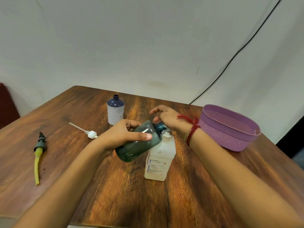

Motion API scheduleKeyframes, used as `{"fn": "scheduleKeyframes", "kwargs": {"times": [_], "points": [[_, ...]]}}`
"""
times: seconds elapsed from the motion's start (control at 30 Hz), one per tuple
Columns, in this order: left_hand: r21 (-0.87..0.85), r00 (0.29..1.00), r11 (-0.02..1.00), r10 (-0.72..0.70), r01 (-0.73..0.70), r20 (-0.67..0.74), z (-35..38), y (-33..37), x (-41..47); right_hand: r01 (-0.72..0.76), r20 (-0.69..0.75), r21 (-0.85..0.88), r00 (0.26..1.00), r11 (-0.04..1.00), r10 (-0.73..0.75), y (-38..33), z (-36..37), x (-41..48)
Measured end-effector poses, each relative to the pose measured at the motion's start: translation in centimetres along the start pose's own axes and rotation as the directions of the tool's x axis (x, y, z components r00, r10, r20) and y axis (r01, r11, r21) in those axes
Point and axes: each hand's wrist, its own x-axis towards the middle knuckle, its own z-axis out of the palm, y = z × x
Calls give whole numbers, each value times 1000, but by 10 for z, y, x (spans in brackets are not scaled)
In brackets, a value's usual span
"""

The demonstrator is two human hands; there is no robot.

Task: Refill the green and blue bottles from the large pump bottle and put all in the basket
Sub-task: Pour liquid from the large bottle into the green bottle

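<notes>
L hand wraps tinted green clear-plastic bottle, tipped so its neck meets spout under R hand. R palm sits atop tall white pump bottle, fingers loose, prob. to pump.

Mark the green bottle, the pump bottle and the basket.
green bottle (131, 152): head view, lower body near its base.
pump bottle (155, 167): head view, front label.
basket (222, 137): head view, woven outer wall.

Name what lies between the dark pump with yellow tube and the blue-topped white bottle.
A white pump head with thin tube, flat on the wooden table; head view.
</notes>
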Motion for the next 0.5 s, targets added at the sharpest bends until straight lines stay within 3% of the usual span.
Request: {"fn": "scheduleKeyframes", "kwargs": {"times": [0.4, 0.5], "points": [[-23, 1000, 1000, -2, 2, -24, 3, 3, -2, 3, 15, -41, 1000, 999, -2, -10, -8, 1], [-2, 1000, 1000, -8, 8, -14, 2, 2, -1, -28, 19, 42, 999, 999, 27, -2, -4, -3]]}}
